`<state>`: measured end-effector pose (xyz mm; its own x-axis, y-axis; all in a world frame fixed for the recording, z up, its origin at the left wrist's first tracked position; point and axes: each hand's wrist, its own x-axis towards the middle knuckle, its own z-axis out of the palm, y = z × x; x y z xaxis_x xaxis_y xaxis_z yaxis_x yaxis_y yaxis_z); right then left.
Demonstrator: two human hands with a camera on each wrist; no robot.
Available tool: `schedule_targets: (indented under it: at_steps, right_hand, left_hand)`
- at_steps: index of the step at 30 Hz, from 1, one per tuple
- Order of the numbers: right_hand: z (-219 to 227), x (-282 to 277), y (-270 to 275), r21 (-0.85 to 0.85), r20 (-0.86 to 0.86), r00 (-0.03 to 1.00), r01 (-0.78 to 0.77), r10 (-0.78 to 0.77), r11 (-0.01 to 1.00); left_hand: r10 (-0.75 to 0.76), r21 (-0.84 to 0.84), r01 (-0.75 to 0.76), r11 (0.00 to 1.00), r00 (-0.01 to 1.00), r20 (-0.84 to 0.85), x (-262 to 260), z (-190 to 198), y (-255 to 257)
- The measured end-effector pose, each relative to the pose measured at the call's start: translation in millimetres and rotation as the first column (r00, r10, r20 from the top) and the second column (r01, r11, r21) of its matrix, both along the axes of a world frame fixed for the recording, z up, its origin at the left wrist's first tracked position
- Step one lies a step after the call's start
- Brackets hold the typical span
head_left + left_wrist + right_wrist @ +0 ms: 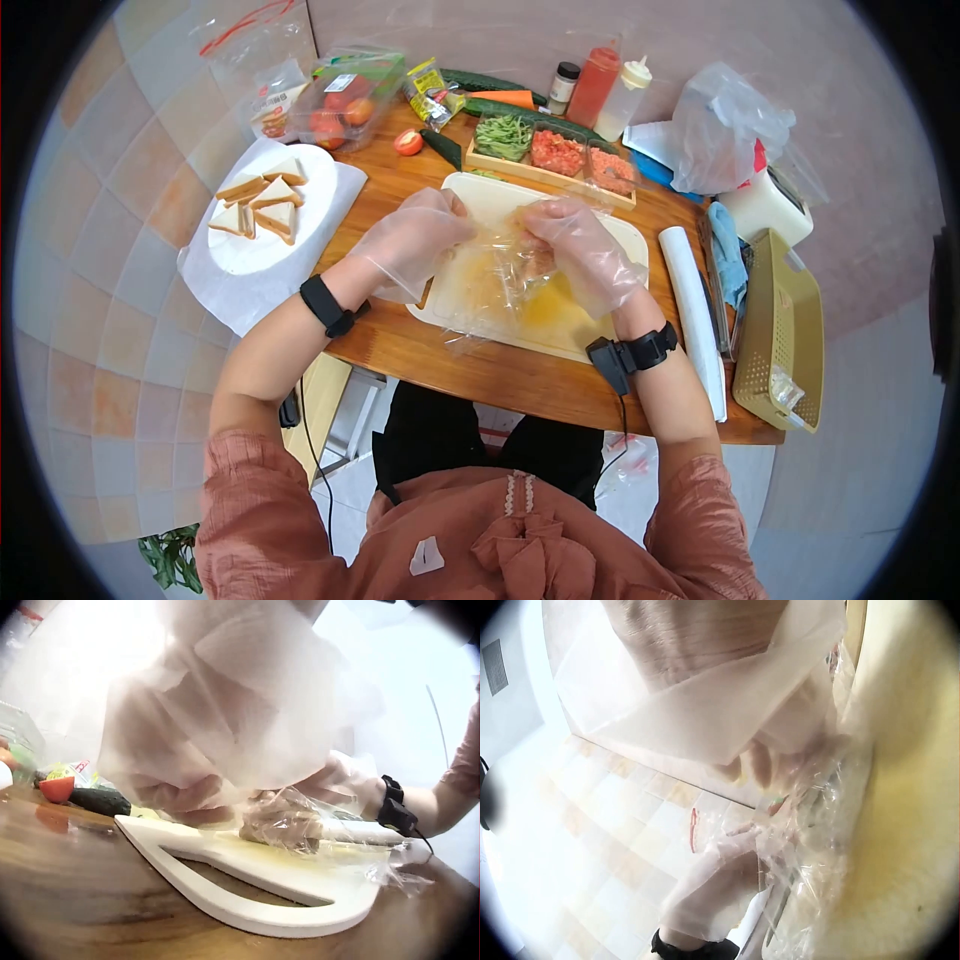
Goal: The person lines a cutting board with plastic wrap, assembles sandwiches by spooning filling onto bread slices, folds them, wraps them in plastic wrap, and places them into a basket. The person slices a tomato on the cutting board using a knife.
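Both hands wear loose clear plastic gloves and are raised over a white cutting board (580, 342). Between them hangs crumpled clear cling film (490, 268), its loose edge trailing toward the board's front. My left hand (420, 232), fingers curled, pinches the film's left side. On the other side my right hand (585, 250) grips the film, with its fingers bent into the folds. In the left wrist view the film (289, 825) bunches at the right hand's fingers, while the left glove hides much of the left fingers. A yellow smear (553, 300) marks the board.
Left, a white plate (225, 255) bears several sandwich triangles (275, 192). Behind the board stand a wooden tray (550, 178) of chopped fillings, a cut tomato (408, 142), cucumbers (480, 82) and a red sauce bottle (597, 82). Right are a white roll (690, 310) and a plastic basket (752, 375).
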<state>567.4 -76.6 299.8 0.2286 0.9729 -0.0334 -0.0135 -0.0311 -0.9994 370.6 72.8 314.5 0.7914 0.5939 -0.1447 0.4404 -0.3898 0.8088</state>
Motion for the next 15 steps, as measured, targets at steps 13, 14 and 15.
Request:
schedule_targets:
  at_steps: [13,14,15]
  right_hand:
    - [-3.9,-1.7,-2.5,-0.032,0.091,0.995,0.034,-0.031,0.999]
    - [-4.1,-1.7,-2.5,-0.036,0.095,0.995,0.031,-0.027,0.999]
    - [-3.8,-1.7,-2.4,-0.038,0.101,0.995,0.028,-0.024,0.999]
  left_hand:
    - [-0.178,0.715,0.186,0.674,0.980,-0.087,-16.1,-31.5,16.4]
    - [-0.129,0.747,0.186,0.639,0.983,-0.134,-16.4,-24.3,16.5]
    - [-0.133,0.748,0.190,0.636,0.982,-0.136,-14.2,-20.3,18.4]
